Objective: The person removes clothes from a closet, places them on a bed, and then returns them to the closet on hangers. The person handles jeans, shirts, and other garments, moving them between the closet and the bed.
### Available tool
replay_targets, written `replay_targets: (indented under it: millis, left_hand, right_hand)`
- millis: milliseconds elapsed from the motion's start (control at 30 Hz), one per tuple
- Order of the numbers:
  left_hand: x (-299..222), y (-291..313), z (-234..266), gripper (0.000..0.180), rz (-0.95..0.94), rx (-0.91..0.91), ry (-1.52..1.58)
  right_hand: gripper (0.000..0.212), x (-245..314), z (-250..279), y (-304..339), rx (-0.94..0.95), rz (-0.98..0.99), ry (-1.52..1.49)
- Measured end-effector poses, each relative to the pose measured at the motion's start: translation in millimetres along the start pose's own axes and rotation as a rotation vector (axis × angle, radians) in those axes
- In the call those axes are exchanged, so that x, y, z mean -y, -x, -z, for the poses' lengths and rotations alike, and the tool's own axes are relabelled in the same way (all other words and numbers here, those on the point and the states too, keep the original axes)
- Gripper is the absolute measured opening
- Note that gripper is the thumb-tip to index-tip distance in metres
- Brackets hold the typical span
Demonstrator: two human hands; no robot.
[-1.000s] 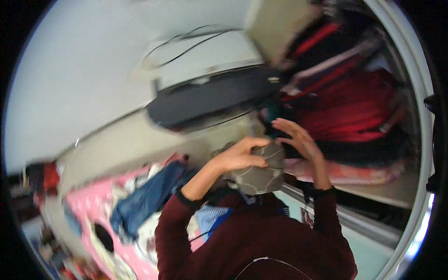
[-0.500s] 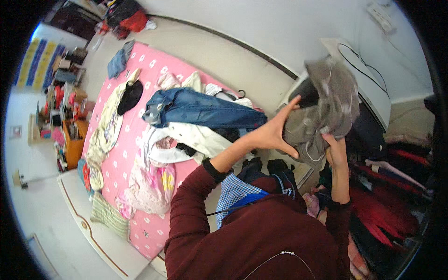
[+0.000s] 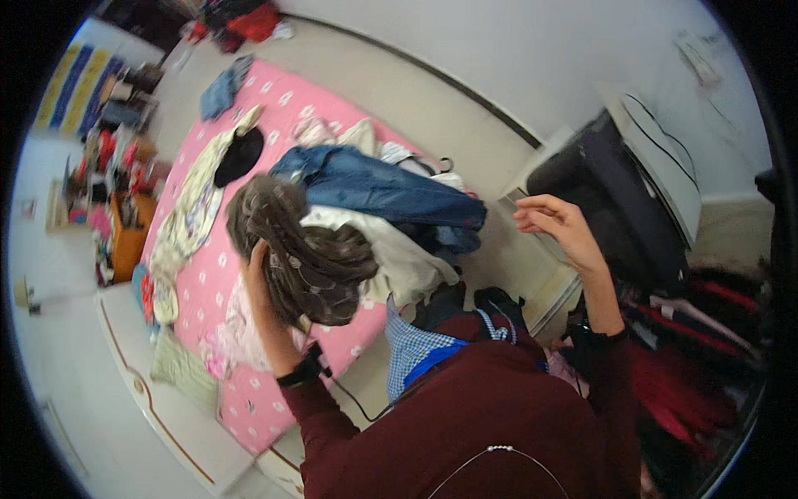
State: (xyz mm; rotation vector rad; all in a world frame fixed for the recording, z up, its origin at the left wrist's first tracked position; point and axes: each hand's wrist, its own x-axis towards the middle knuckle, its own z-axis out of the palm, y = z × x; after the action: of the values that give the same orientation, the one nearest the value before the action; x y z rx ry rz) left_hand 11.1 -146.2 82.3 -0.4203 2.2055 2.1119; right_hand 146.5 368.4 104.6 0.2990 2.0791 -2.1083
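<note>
Pink bedding with white spots covers a bed [image 3: 274, 108] that fills the middle of the view, with a pale floor around it. Over this bed the person's left hand [image 3: 259, 283] holds a bunched grey-brown garment [image 3: 299, 249], with the fingers closed into the cloth from below, so only part of the hand shows. The garment hangs in the air above the left part of the bed, just beside a heap of clothes. The right hand [image 3: 555, 223] is raised well apart from the garment, with nothing in it, the fingers loosely curled and half open. Both arms wear dark red sleeves [image 3: 482, 416], and each wrist has a black band. On the heap, blue jeans [image 3: 378, 187] lie across the top and a cream cloth [image 3: 399, 254] lies under them. A black cap [image 3: 239, 155] rests further up the bed. Behind the right hand stands a dark case [image 3: 615, 200] against the white wall, and red clothes [image 3: 706, 366] are piled at the right edge.
</note>
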Motion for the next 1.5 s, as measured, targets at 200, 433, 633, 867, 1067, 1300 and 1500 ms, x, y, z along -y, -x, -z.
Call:
replay_targets:
  millis: [200, 433, 633, 867, 1067, 1300, 1500]
  left_hand:
    - [67, -82, 9, 0.069, -0.431, 0.049, -0.813]
    - [24, -13, -316, 0.045, -0.206, 1.083, -0.304]
    - [-10, 143, -481, 0.042, -0.04, 1.776, -0.283]
    - [10, 327, -615, 0.035, -0.24, 2.218, -0.131]
    - [46, 463, -703, 0.036, -0.273, 2.267, 0.021]
    - [92, 581, -774, 0.051, -0.553, 2.116, 0.105]
    - [116, 648, -818, 0.061, -0.597, 2.059, 0.138]
  right_hand:
    - [0.034, -39, 37, 24, -0.048, 0.005, -0.147]
    - [0.032, -44, 118, 124, -0.468, 0.072, -0.218]
    - [0.025, -49, 201, 267, -1.118, 0.135, -0.305]
    - [0.024, -47, 322, 456, -1.875, 0.395, -0.268]
    - [0.027, -44, 436, 537, -2.188, 0.449, -0.135]
    - [0.066, -40, 523, 563, -2.319, -0.077, 0.144]
    - [0.079, -50, 546, 604, -2.299, -0.347, 0.436]
